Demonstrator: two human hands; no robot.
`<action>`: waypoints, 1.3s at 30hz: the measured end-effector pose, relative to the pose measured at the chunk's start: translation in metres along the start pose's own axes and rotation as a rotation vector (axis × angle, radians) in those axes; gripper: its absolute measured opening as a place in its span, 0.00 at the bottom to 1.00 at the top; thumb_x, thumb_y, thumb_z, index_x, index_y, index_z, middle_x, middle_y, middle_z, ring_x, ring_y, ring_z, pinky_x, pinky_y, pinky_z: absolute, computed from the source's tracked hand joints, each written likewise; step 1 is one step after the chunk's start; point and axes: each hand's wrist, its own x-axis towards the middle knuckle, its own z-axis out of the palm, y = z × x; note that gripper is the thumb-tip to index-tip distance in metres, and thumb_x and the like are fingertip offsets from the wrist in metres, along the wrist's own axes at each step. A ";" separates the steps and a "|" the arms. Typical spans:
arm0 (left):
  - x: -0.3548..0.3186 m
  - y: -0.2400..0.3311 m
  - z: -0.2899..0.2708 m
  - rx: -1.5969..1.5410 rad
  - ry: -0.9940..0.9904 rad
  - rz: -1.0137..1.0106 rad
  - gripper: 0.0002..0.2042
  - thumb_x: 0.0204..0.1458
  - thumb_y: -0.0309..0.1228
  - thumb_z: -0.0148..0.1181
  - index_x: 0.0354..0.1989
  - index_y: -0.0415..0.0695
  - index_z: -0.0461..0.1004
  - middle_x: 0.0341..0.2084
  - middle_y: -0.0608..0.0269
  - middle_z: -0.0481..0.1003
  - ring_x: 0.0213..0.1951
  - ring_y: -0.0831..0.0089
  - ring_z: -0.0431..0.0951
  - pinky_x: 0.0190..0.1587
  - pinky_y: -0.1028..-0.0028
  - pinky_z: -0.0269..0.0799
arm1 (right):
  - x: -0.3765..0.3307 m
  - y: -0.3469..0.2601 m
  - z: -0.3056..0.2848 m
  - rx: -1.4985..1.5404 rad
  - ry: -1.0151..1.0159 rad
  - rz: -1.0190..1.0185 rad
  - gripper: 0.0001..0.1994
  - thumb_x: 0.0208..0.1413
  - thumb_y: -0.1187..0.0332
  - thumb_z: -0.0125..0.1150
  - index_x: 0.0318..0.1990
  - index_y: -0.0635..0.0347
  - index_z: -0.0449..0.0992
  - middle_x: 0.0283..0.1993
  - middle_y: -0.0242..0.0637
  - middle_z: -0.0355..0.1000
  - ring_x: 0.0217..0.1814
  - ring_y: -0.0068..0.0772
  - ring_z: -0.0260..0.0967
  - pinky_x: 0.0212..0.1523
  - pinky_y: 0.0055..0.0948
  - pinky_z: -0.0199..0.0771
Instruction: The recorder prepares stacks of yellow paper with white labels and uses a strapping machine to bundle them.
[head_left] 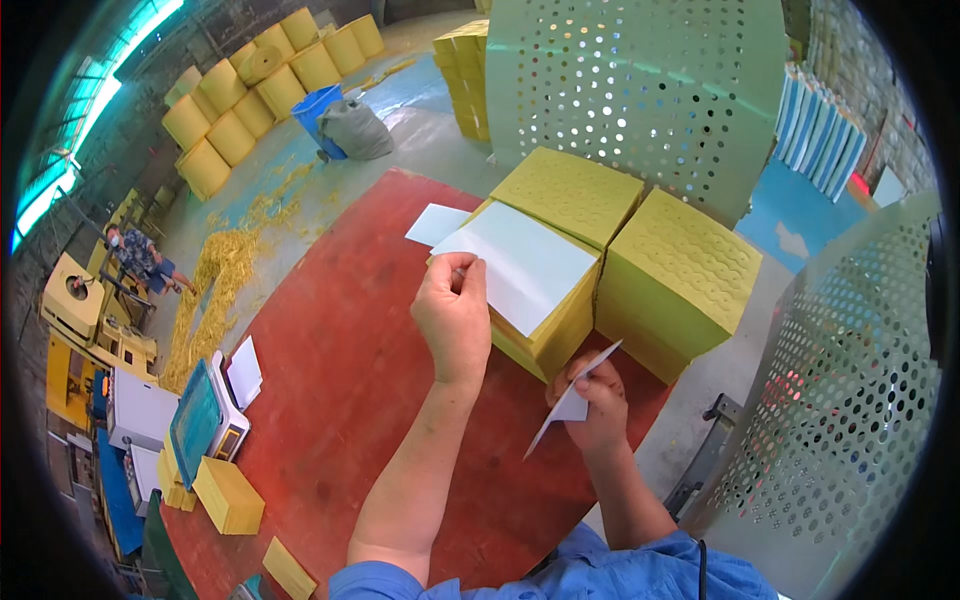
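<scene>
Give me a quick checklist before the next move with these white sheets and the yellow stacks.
1. Left hand has a pinch on the white sheet lying on the yellow stack: ok, fingertips at its near corner.
2. Right hand holds the second white sheet: ok, held edge-on and tilted.
3. Sheet lies square on the stack: not ok, it sits skewed and overhangs the edge.
4. Another white sheet rests on the red table behind the stack: ok, flat.
5. Neighbouring yellow stacks steady: ok, upright and close together.
6. How many sheets the left hand pinches: cannot tell.
</scene>
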 end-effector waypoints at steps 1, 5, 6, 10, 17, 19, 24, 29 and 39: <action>-0.001 0.002 -0.001 0.008 -0.018 -0.012 0.05 0.57 0.25 0.60 0.34 0.36 0.74 0.21 0.73 0.68 0.24 0.86 0.62 0.28 0.80 0.60 | 0.005 -0.004 0.007 0.021 0.028 -0.024 0.08 0.50 0.72 0.54 0.37 0.62 0.72 0.26 0.40 0.70 0.27 0.35 0.68 0.28 0.33 0.68; -0.001 0.004 -0.012 0.026 -0.028 -0.084 0.05 0.57 0.25 0.60 0.36 0.36 0.75 0.21 0.73 0.69 0.25 0.86 0.64 0.28 0.80 0.61 | 0.020 -0.013 0.020 0.076 0.083 -0.042 0.13 0.51 0.73 0.51 0.45 0.63 0.72 0.39 0.40 0.74 0.40 0.33 0.73 0.41 0.33 0.74; -0.003 0.003 -0.014 0.053 -0.004 -0.018 0.05 0.57 0.25 0.60 0.36 0.36 0.75 0.22 0.71 0.69 0.25 0.85 0.65 0.29 0.80 0.63 | 0.022 -0.015 0.021 0.098 0.106 -0.046 0.15 0.52 0.73 0.50 0.48 0.64 0.72 0.43 0.40 0.75 0.45 0.33 0.74 0.46 0.33 0.75; 0.014 0.011 -0.024 0.229 0.087 0.475 0.05 0.57 0.25 0.60 0.38 0.36 0.75 0.26 0.67 0.72 0.26 0.82 0.69 0.30 0.79 0.67 | 0.030 -0.007 0.010 0.028 0.223 -0.133 0.15 0.53 0.76 0.49 0.49 0.64 0.72 0.46 0.36 0.75 0.48 0.33 0.73 0.52 0.32 0.72; 0.055 0.000 0.011 0.857 -0.211 0.515 0.29 0.53 0.41 0.62 0.59 0.35 0.67 0.55 0.43 0.71 0.57 0.48 0.70 0.59 0.53 0.63 | 0.035 0.013 -0.032 -0.294 0.361 -0.225 0.14 0.53 0.78 0.51 0.46 0.65 0.75 0.44 0.34 0.75 0.47 0.25 0.71 0.53 0.28 0.68; 0.057 -0.009 0.012 0.828 -0.369 0.377 0.30 0.54 0.43 0.59 0.60 0.35 0.66 0.55 0.43 0.71 0.56 0.49 0.71 0.59 0.53 0.64 | 0.038 0.018 -0.032 -0.522 0.346 -0.309 0.15 0.53 0.79 0.50 0.49 0.67 0.75 0.49 0.35 0.74 0.51 0.25 0.68 0.56 0.27 0.65; 0.060 -0.011 0.015 0.809 -0.549 0.239 0.30 0.57 0.47 0.53 0.61 0.35 0.66 0.51 0.44 0.73 0.54 0.50 0.72 0.57 0.54 0.66 | 0.044 0.016 -0.036 -0.873 0.286 -0.489 0.10 0.53 0.80 0.50 0.43 0.69 0.72 0.55 0.39 0.71 0.52 0.27 0.66 0.56 0.26 0.63; 0.060 -0.023 0.011 0.757 -0.571 0.291 0.29 0.57 0.48 0.52 0.59 0.36 0.67 0.49 0.45 0.73 0.53 0.51 0.73 0.53 0.58 0.69 | 0.038 0.010 -0.041 -0.891 0.255 -0.406 0.15 0.52 0.80 0.49 0.48 0.69 0.73 0.57 0.40 0.70 0.57 0.30 0.67 0.59 0.28 0.62; 0.053 -0.014 0.008 0.717 -0.592 0.199 0.29 0.57 0.49 0.52 0.58 0.37 0.68 0.49 0.46 0.74 0.52 0.51 0.74 0.53 0.58 0.69 | 0.041 0.016 -0.061 -1.036 0.266 -0.414 0.21 0.50 0.80 0.49 0.55 0.69 0.71 0.55 0.43 0.71 0.58 0.37 0.67 0.59 0.29 0.63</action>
